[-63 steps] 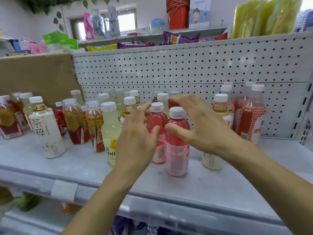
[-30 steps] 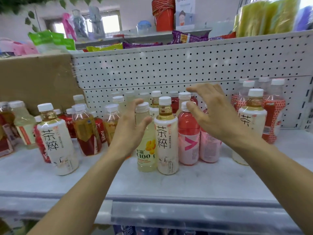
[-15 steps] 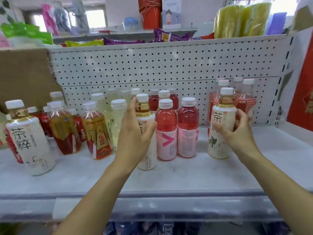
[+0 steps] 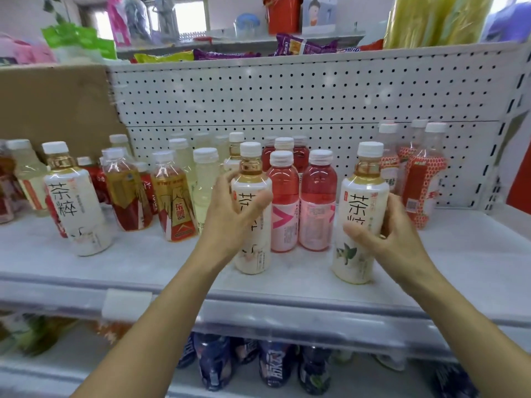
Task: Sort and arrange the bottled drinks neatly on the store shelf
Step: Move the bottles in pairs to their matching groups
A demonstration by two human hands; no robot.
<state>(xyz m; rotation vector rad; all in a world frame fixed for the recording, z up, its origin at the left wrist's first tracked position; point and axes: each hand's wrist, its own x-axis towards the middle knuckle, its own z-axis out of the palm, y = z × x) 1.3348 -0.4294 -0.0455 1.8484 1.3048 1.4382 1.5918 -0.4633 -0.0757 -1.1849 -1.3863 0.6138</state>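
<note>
Holds left tea bottle (image 4: 254, 254) in left hand (image 4: 230, 214), fingers curled round its label; holds right tea bottle (image 4: 362, 202) likewise in right hand (image 4: 388, 237). Keeps both upright at shelf (image 4: 459, 259) front, apart, pink bottles (image 4: 317, 205) between. Probably calls for carrying one sideways to pair them.

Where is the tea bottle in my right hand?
Head view, right of centre: the tea bottle stands near the front of the shelf, held by the right hand, just right of the pink bottles.
</note>
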